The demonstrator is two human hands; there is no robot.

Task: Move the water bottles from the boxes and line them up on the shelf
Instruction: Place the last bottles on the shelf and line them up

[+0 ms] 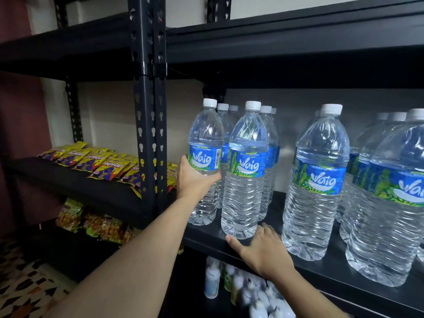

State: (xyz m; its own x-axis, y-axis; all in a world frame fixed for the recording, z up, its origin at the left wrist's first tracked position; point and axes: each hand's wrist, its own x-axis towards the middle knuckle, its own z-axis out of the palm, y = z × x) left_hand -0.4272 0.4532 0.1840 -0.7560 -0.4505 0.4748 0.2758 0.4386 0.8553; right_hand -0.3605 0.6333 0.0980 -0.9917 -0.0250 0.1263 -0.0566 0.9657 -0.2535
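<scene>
On the shelf [278, 210], left hand [195, 180] fingers clamp one water bottle [205, 134]; right hand [263, 251] rests, fingers apart, at the next bottle [245, 191].

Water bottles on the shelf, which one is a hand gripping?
The leftmost front bottle, beside the black upright: the left hand wraps it. The right hand rests by the neighbour's base.

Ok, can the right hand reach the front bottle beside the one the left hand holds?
Probably yes. The right hand lies open on the shelf edge just by the base of that bottle, and nothing stands between them.
</scene>
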